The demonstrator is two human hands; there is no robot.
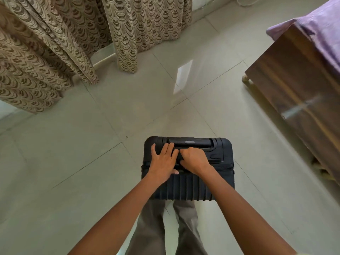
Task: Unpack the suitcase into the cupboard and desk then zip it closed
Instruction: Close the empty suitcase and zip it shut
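Note:
A black ribbed hard-shell suitcase (207, 183) stands upright on the tiled floor right in front of my legs, seen from above, its halves together. Its telescopic handle (190, 142) is pushed down at the far edge of the top. My left hand (163, 161) lies flat on the top with fingers spread, thumb near the zip seam. My right hand (193, 159) is beside it, fingers curled around the carry handle on the top, which is mostly hidden under both hands.
Patterned beige curtains (55, 43) hang to the floor at the back left. A wooden bed frame (298, 85) with a purple cover (323, 24) runs along the right side. Pale floor tiles (92, 144) surround the suitcase.

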